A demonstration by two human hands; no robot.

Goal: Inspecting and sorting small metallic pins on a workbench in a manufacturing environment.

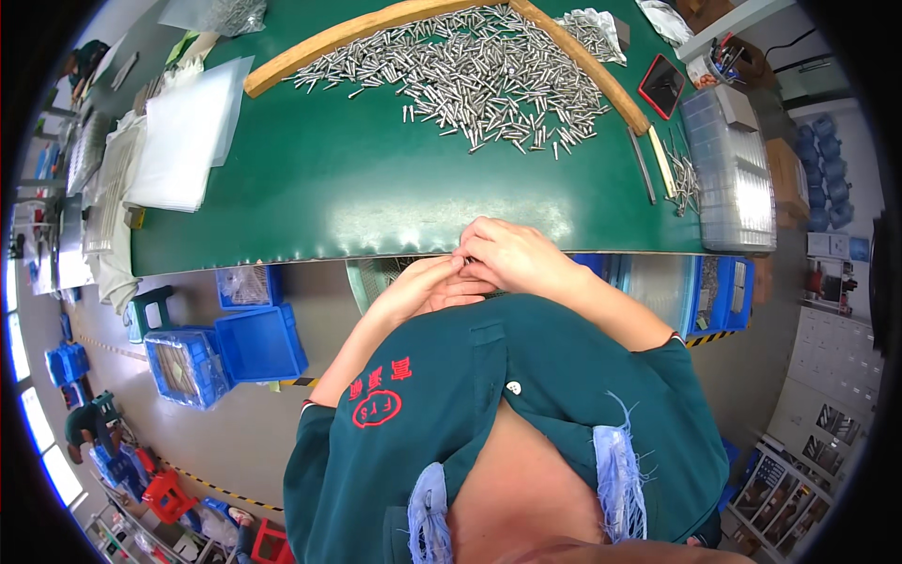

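Observation:
At the near edge of the green table (pixel 282 188), my left hand (pixel 427 287) and my right hand (pixel 512 256) meet with their fingers bent and pressed together. Whatever sits between the fingertips is too small and covered to make out. Behind my hands, across the tabletop, spreads a big heap of small silver metal pins (pixel 489 80), each with a thicker end. Wooden strips (pixel 376 26) border the heap at the back and along its right side. Below my hands, partly hidden by them, a pale green tray (pixel 362 280) shows under the table edge.
Clear plastic sheets (pixel 178 141) lie at the table's left. On the right are a red-edged phone (pixel 661 86), a dark thin bar (pixel 641 164), loose longer pins (pixel 684 179) and a stack of clear plastic trays (pixel 733 174). Blue crates (pixel 261 343) stand on the floor.

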